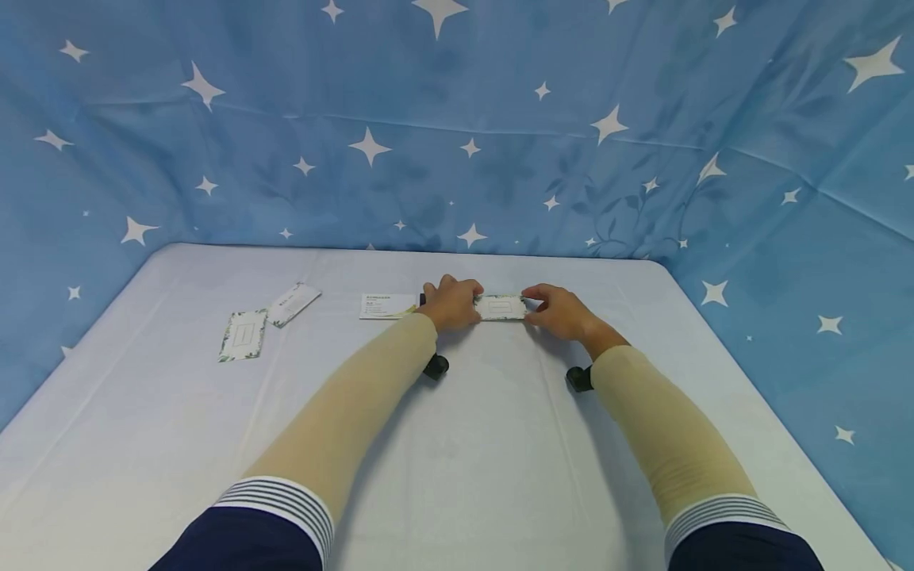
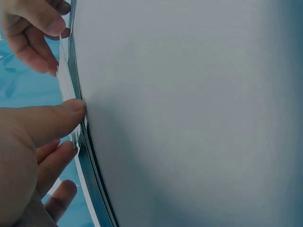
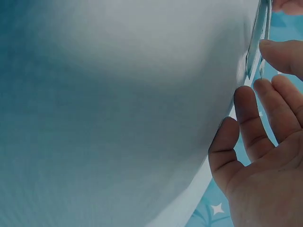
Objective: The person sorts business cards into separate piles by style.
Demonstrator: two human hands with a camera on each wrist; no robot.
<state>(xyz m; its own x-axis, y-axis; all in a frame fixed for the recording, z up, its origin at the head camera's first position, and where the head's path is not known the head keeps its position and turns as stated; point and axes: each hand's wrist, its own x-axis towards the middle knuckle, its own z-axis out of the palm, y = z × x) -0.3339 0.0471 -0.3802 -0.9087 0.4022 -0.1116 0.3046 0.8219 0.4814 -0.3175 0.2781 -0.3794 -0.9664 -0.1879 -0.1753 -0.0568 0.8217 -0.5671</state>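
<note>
Your left hand (image 1: 451, 304) pinches one end of the small card (image 1: 501, 307). Your right hand (image 1: 560, 311) pinches the other end. The card sits low over the far middle of the white table (image 1: 457, 444). It looks like the holding step; next needs a steady grip.

Worktop (image 1: 457, 444): white cloth cover, faint creases, rounded far corners. Lying flat on it: leaf-bordered card (image 1: 243, 335) at left, a white card (image 1: 294, 304) just beside it, angled, corners close or touching, can't tell which. Near centre at the far side, a printed card (image 1: 385, 306). Right of that, another bordered card (image 1: 502, 307), ends under both hands.
</note>
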